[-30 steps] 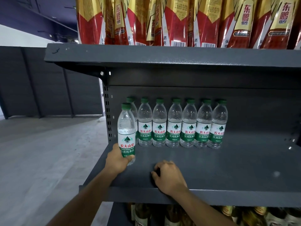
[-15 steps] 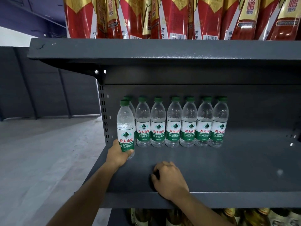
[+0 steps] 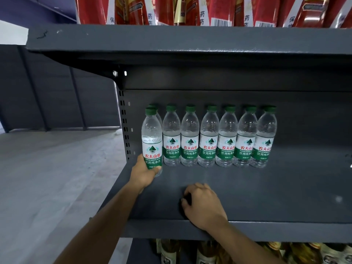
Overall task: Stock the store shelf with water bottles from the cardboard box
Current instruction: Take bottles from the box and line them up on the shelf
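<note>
A clear water bottle with a green cap and a green-and-white label stands upright at the left end of the grey shelf. My left hand grips its base. Behind and to the right of it, a row of several matching bottles lines the back of the shelf. My right hand rests on the shelf near its front edge with fingers curled under, and nothing shows in its grasp. The cardboard box is out of view.
The shelf above carries red and gold packages. Below the front lip stand bottles with gold caps. A perforated upright borders the shelf's left side. Grey floor lies to the left.
My left hand has moved the held bottle back, closer to the row at the left end. My right hand has stayed in place on the shelf.
</note>
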